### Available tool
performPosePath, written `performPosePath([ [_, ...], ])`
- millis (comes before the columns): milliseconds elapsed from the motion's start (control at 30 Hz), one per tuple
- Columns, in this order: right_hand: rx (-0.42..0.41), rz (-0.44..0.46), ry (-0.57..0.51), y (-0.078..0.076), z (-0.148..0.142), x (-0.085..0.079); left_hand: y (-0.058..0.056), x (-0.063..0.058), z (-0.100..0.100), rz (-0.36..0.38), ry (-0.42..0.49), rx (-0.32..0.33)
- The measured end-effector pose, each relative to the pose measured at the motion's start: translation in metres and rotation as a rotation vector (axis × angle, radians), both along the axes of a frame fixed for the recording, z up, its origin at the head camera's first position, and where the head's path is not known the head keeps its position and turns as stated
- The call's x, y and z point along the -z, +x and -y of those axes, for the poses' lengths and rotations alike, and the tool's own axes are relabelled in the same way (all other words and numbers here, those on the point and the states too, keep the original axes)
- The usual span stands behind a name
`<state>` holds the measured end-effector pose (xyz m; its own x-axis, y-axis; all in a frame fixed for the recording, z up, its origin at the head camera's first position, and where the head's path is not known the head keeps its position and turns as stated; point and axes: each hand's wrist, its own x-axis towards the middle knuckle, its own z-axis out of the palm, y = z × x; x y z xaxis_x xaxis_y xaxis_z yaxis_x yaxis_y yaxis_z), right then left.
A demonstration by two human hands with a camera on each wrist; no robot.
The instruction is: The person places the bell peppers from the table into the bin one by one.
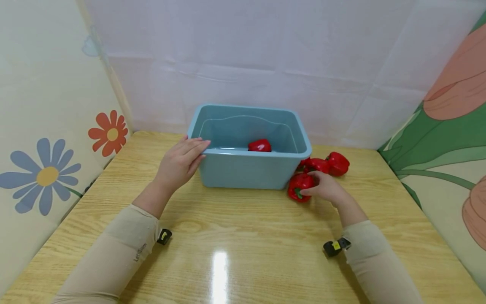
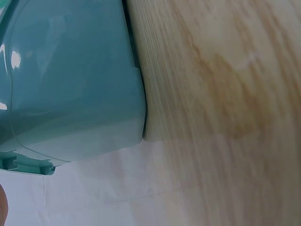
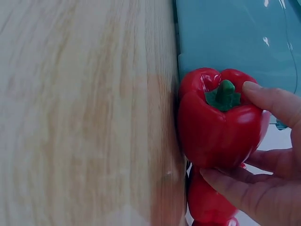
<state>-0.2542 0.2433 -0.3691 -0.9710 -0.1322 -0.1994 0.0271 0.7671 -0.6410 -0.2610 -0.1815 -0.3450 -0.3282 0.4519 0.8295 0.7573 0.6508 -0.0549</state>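
My right hand (image 1: 326, 187) grips a red bell pepper (image 1: 300, 185) by the bin's right front corner. In the right wrist view the thumb lies near the green stem of that bell pepper (image 3: 221, 122), with the other fingers around its far side. My left hand (image 1: 181, 162) rests on the left front rim of the blue bin (image 1: 243, 171), fingers straight over the edge. Inside the bin lies another red pepper (image 1: 260, 145). The left wrist view shows the bin's outer wall (image 2: 75, 84) and only a sliver of finger.
More red peppers (image 1: 338, 164) lie on the wooden table (image 1: 243, 236) behind the right hand, close to the bin's right side. A white sheet (image 1: 265, 55) hangs behind the bin. Flower-printed panels (image 1: 45, 177) stand at both sides.
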Motion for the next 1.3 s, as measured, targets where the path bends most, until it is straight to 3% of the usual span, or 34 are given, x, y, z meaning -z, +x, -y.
performPosePath([
  [767, 0.02, -0.067, -0.013, 0.0, -0.013, -0.015, -0.001, 0.001, 0.0, -0.007, 0.002, -0.001],
  [1300, 0.036, -0.077, -0.031, 0.009, -0.02, -0.043, -0.001, 0.002, 0.0, -0.012, 0.007, 0.002],
])
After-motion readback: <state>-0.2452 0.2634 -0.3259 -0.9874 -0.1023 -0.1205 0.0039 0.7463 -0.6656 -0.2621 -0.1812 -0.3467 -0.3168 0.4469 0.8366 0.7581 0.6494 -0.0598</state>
